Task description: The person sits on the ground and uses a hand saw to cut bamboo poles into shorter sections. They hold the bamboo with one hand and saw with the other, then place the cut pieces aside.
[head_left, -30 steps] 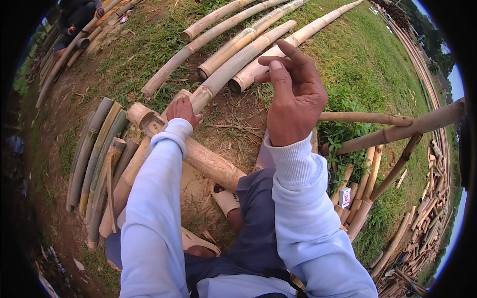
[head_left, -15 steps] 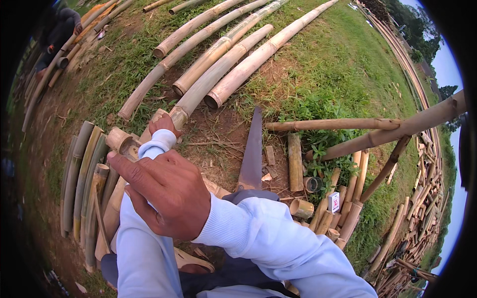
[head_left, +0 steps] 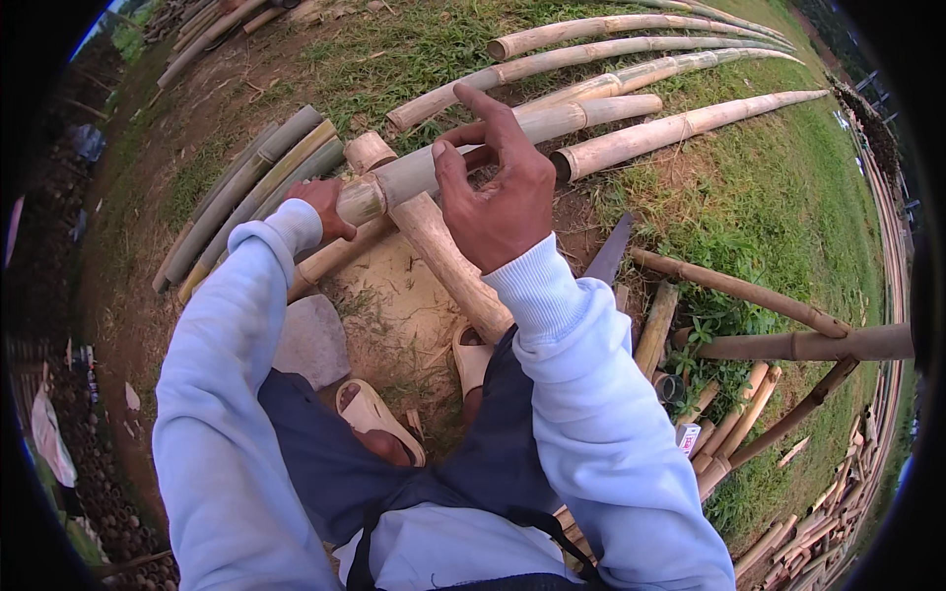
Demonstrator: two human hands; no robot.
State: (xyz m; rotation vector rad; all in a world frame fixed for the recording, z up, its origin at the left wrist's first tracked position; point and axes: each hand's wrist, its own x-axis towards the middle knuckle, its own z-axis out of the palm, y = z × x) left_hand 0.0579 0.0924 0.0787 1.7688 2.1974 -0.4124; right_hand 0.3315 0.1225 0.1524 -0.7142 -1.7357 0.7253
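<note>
The bamboo pole [head_left: 463, 163] lies on the ground in front of the knees, its long axis running from its cut end at lower left up toward the right. The left hand [head_left: 320, 204] grips that cut end, fingers curled around it. The right hand [head_left: 498, 192] hovers above the pole, fingers loosely spread, holding nothing. A short log [head_left: 448, 261] lies beneath.

Our right hand [head_left: 503, 192], which half a second ago hung low across our left sleeve, has risen again, its fingers [head_left: 488, 108] loosely spread above the pale cut bamboo pole [head_left: 443, 167]. Our view has swung, showing the flat saw blade [head_left: 609, 254] further right.
</note>
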